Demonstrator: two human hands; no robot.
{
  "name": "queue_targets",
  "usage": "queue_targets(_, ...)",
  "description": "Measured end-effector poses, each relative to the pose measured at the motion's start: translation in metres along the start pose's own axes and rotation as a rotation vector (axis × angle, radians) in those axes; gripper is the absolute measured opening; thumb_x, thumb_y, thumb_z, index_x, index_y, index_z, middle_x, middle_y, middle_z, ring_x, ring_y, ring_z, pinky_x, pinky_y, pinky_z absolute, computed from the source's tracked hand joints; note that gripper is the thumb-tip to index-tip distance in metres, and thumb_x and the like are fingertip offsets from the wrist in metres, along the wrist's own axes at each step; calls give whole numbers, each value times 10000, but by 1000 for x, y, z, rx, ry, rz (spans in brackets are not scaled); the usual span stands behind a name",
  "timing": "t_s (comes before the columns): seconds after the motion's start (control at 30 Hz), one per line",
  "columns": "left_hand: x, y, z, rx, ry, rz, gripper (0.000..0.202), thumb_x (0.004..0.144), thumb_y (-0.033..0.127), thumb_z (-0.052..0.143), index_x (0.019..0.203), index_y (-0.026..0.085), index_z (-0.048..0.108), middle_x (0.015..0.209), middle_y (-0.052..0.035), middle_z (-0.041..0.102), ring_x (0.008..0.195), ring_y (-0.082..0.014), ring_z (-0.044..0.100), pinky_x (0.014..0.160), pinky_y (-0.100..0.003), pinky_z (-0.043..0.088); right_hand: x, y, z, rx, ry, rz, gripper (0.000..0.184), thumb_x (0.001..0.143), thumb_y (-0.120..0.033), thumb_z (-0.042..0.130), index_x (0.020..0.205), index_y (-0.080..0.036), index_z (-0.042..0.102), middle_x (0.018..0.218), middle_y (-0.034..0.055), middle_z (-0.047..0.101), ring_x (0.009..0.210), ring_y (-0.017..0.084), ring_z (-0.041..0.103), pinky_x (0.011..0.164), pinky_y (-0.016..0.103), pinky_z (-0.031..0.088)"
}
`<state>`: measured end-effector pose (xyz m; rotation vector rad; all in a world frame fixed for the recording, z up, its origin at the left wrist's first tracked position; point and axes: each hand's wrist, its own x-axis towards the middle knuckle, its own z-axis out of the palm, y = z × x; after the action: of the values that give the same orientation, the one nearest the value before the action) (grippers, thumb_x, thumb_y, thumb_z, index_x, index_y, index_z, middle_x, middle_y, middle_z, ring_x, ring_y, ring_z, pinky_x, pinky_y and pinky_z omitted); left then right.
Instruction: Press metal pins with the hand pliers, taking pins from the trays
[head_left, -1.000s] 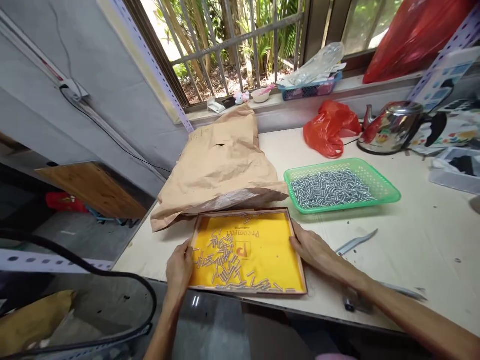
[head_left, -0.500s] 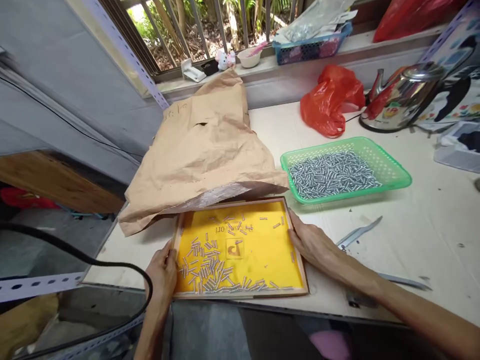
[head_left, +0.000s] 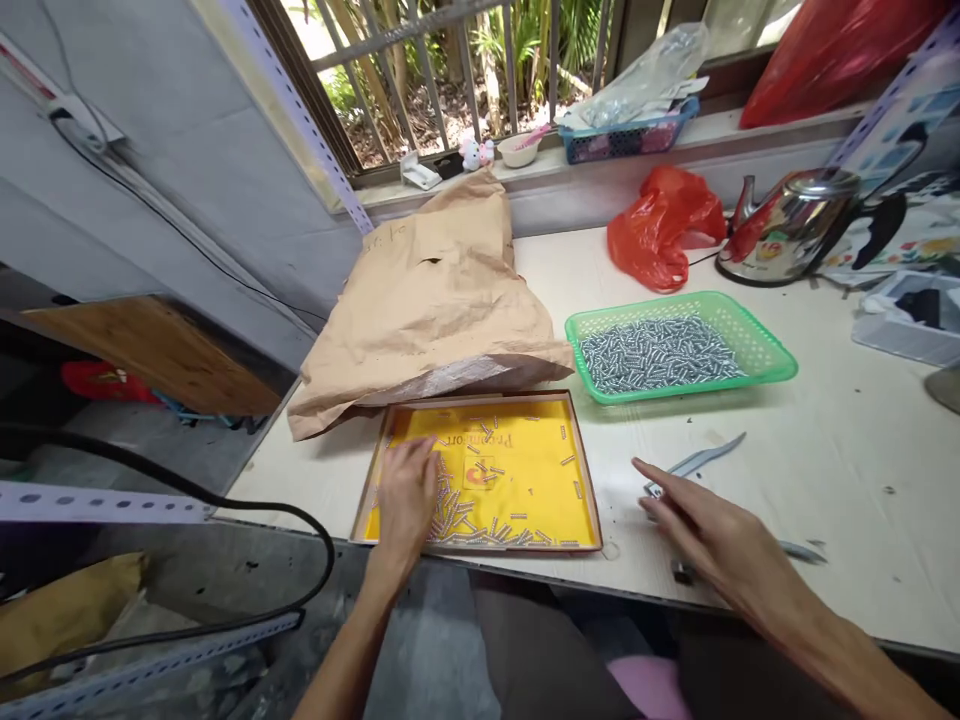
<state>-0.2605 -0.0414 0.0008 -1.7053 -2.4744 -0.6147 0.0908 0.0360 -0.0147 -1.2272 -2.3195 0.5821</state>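
Observation:
A wooden-framed tray with a yellow bottom (head_left: pixel 540 470) lies at the table's front edge, with several small metal springs (head_left: pixel 480 520) scattered in it, mostly at the front left. My left hand (head_left: pixel 407 493) lies flat inside the tray on the springs, fingers stretched out. My right hand (head_left: pixel 705 530) hovers over the table to the right of the tray, fingers extended toward a pair of metal tweezers (head_left: pixel 694 463). It holds nothing.
A green plastic basket (head_left: pixel 765 345) full of springs stands behind the tray to the right. A brown paper sack (head_left: pixel 435 300) lies behind the tray. Farther back are a red plastic bag (head_left: pixel 660 235) and a steel kettle (head_left: pixel 795 225). Another metal tool (head_left: pixel 802 551) lies by my right wrist.
Both hands have let go of the tray's sides. The left hand moved into the tray onto the springs; the right hand moved right over the table near the tweezers.

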Motion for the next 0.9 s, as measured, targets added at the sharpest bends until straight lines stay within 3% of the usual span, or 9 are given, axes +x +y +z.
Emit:
queue_targets(0.07,10,19,6,-46,-51,62,325,946,266,435,1116,153,688,1052,-95,674,997,-239,562,907,-357,453,-24,20,-11,-16,82,-34,395,958,-402,446,1311,-260,553,1170,43,677,975,202,668,795,287,518)
queue_targets(0.2,36,50,20,-91,-119,165,297,936,221,466,1105,143,698,1017,-92,690,958,-231,553,860,-350,464,-60,67,-26,-138,230,-39,366,943,-390,475,1254,-239,594,1009,40,698,897,207,649,818,331,491)
queue_targets(0.37,62,86,49,-116,-226,318,294,923,174,465,1090,178,708,1069,-77,683,997,-218,534,879,-336,447,-83,105,-23,-212,339,-63,294,929,-344,510,1157,-212,642,914,49,691,821,203,618,825,357,471)
queue_targets(0.57,72,116,77,13,-338,320,323,943,200,410,1024,180,723,1008,-106,669,979,-237,537,837,-332,425,-86,108,-8,-273,474,-92,252,912,-230,527,1127,-176,649,852,57,683,794,199,605,838,361,463)
queue_targets(0.77,71,124,80,91,-331,241,331,938,197,406,1069,178,709,1014,-130,642,981,-246,539,825,-344,424,-85,112,-1,-296,525,-107,255,882,-195,547,1107,-161,663,852,56,683,825,196,611,861,361,455)
queue_targets(0.9,64,127,72,8,-375,445,294,939,244,446,1052,227,717,971,-85,630,969,-222,513,815,-314,421,-85,112,0,-305,527,-103,236,885,-179,543,1083,-156,669,843,60,686,830,196,605,848,351,448)
